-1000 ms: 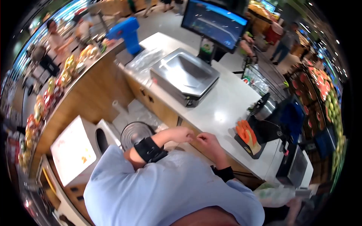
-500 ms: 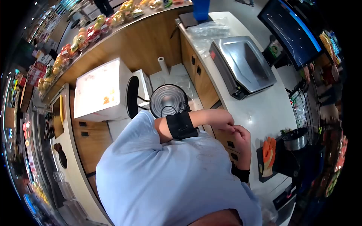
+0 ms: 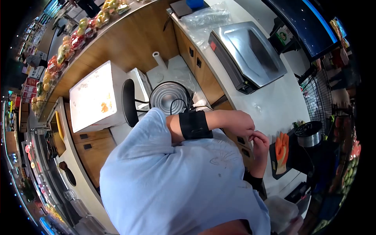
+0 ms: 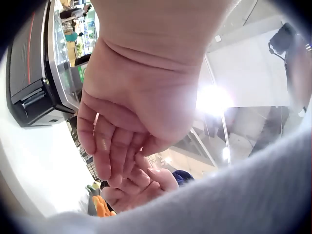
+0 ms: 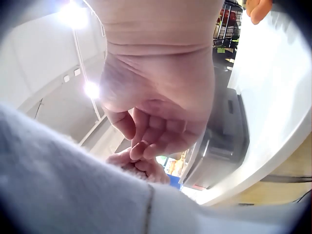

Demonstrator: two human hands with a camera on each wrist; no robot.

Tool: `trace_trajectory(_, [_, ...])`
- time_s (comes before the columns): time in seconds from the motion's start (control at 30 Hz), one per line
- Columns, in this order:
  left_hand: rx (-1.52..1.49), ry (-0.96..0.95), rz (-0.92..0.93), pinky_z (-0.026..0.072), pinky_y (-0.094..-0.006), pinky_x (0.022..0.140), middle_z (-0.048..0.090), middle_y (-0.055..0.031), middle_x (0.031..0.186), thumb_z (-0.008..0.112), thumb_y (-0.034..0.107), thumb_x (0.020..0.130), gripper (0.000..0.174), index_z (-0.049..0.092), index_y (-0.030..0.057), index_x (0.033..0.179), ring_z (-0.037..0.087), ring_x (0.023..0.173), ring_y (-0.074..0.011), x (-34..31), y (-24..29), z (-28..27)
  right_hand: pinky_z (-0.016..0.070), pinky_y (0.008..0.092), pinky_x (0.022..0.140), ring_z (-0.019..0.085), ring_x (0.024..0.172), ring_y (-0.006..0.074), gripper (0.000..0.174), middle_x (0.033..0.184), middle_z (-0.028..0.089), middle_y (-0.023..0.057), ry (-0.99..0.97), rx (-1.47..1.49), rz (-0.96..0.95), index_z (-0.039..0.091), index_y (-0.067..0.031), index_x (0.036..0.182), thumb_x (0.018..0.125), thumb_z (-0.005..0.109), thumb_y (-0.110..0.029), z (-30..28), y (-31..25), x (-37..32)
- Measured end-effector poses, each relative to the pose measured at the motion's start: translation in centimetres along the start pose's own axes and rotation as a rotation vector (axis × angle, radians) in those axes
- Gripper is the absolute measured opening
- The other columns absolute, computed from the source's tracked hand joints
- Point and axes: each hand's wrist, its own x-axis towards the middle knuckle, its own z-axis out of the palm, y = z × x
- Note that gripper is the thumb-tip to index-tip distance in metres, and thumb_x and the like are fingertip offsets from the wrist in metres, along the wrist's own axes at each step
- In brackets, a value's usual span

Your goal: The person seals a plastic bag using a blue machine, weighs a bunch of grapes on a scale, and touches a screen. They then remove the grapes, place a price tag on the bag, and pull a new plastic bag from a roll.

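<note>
In front of the light blue shirt, the left hand [image 3: 238,123] and the right hand [image 3: 259,144] meet at the fingertips beside the counter edge. The left wrist view shows the left hand [image 4: 122,117] with relaxed, slightly bent fingers, nothing visible in them, and the right hand [image 4: 139,190] just beyond. In the right wrist view the right hand [image 5: 158,102] has loosely curled fingers and no object showing; the left hand [image 5: 139,165] lies right behind its fingertips. Black bands wrap both wrists.
On the white counter [image 3: 270,103] stand a steel-topped scale [image 3: 250,53], plastic bags [image 3: 207,19], orange gloves [image 3: 281,152] and a wire spool [image 3: 309,135]. A white foam box [image 3: 94,98], a black-rimmed round stool [image 3: 169,97] and a paper roll [image 3: 159,60] are to the left.
The head view has swung round, so counter, scale and gloves sit elsewhere in the picture. Both hands stay together at the fingertips, a little farther right in the view.
</note>
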Motion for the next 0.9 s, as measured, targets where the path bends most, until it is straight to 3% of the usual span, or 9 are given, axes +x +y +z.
trace_trajectory(0.33, [-0.033, -0.071, -0.115, 0.0486, -0.0408, 0.075, 0.066, -0.0152, 0.085, 0.049, 0.02, 0.08, 0.027, 0.067, 0.0038, 0.092, 0.062, 0.082, -0.0324, -3.5, -10.8, -12.4, 0.0437, 0.0238, 0.076, 0.057, 0.082, 0.0134, 0.029, 0.085, 0.061, 0.0058, 0.047, -0.134, 0.403, 0.062, 0.0044, 0.109, 0.082, 0.054, 0.002, 4.1, -0.4, 8.9])
trace_trajectory(0.4, [-0.297, 0.108, -0.441, 0.0493, -0.0323, 0.076, 0.068, -0.0114, 0.088, 0.054, 0.019, 0.08, 0.027, 0.067, 0.004, 0.098, 0.064, 0.085, -0.0232, -8.8, -14.9, -18.8, 0.0444, 0.0226, 0.076, 0.057, 0.084, 0.012, 0.03, 0.087, 0.061, 0.0044, -0.065, -0.187, 0.538, 0.062, 0.0022, 0.112, 0.083, 0.056, 0.004, 4.7, 0.5, 11.4])
trace_trajectory(0.5, [-0.171, 0.64, -0.87, 0.0505, -0.0327, 0.071, 0.067, -0.014, 0.079, 0.054, 0.018, 0.079, 0.027, 0.066, -0.0029, 0.091, 0.064, 0.072, -0.0208, -18.7, -25.4, -25.4, 0.045, 0.0231, 0.076, 0.057, 0.084, 0.0115, 0.028, 0.088, 0.061, 0.0036, -0.135, -0.307, 0.612, 0.061, 0.0012, 0.113, 0.085, 0.056, 0.002, 6.1, 2.0, 15.2])
trace_trajectory(0.57, [0.403, 0.439, -1.377, 0.0507, -0.0403, 0.072, 0.065, -0.0233, 0.087, 0.055, 0.025, 0.08, 0.03, 0.069, 0.0005, 0.089, 0.063, 0.081, -0.0373, -24.4, -29.1, -28.8, 0.0445, 0.0224, 0.078, 0.057, 0.085, 0.011, 0.028, 0.09, 0.061, 0.0036, -0.178, -0.361, 0.636, 0.061, 0.0018, 0.113, 0.085, 0.055, 0.002, 6.9, 2.6, 17.6])
trace_trajectory(0.6, [0.533, 0.304, -1.37, 0.05, -0.0439, 0.073, 0.064, -0.025, 0.091, 0.052, 0.026, 0.083, 0.03, 0.07, 0.0021, 0.09, 0.06, 0.086, -0.0424, -29.3, -34.6, -28.9, 0.045, 0.0231, 0.077, 0.058, 0.084, 0.0119, 0.027, 0.089, 0.061, 0.0045, -0.228, -0.455, 0.609, 0.061, 0.0015, 0.112, 0.085, 0.056, 0.0, 7.4, 2.7, 19.1])
trace_trajectory(0.63, [0.592, 0.488, -1.373, 0.0505, -0.0421, 0.07, 0.065, -0.0244, 0.085, 0.051, 0.027, 0.084, 0.033, 0.069, -0.0008, 0.085, 0.063, 0.078, -0.0383, -31.3, -36.0, -29.8, 0.0455, 0.0239, 0.075, 0.058, 0.083, 0.0128, 0.026, 0.088, 0.061, 0.0055, -0.277, -0.548, 0.58, 0.061, 0.0013, 0.11, 0.085, 0.057, -0.001, 7.9, 2.8, 20.4])
trace_trajectory(0.73, [0.296, 0.394, -1.603, 0.051, -0.0381, 0.063, 0.066, -0.019, 0.077, 0.051, 0.033, 0.088, 0.041, 0.066, -0.0045, 0.085, 0.063, 0.062, -0.0274, -33.8, -40.4, -32.1, 0.0462, 0.0267, 0.074, 0.06, 0.081, 0.017, 0.023, 0.086, 0.061, 0.0091, -0.327, -0.712, 0.392, 0.062, 0.0016, 0.107, 0.085, 0.058, -0.003, 9.5, 3.9, 24.5])
trace_trajectory(0.83, [0.146, 0.275, -1.697, 0.0494, -0.042, 0.076, 0.068, -0.0168, 0.092, 0.054, 0.031, 0.085, 0.035, 0.068, 0.0018, 0.098, 0.066, 0.082, -0.0311, -32.5, -41.2, -33.7, 0.0468, 0.0302, 0.075, 0.06, 0.083, 0.0253, 0.02, 0.088, 0.061, 0.0128, -0.36, -0.786, 0.266, 0.061, 0.0014, 0.104, 0.085, 0.057, -0.004, 11.3, 5.6, 27.8])
trace_trajectory(0.9, [0.151, 0.256, -1.693, 0.0505, -0.0411, 0.073, 0.068, -0.0157, 0.089, 0.054, 0.035, 0.086, 0.038, 0.067, 0.0014, 0.098, 0.066, 0.077, -0.0294, -31.8, -40.0, -35.4, 0.0471, 0.0334, 0.076, 0.06, 0.086, 0.0299, 0.019, 0.091, 0.062, 0.0137, -0.388, -0.85, 0.14, 0.061, 0.0001, 0.103, 0.085, 0.057, -0.005, 12.3, 5.7, 29.0])
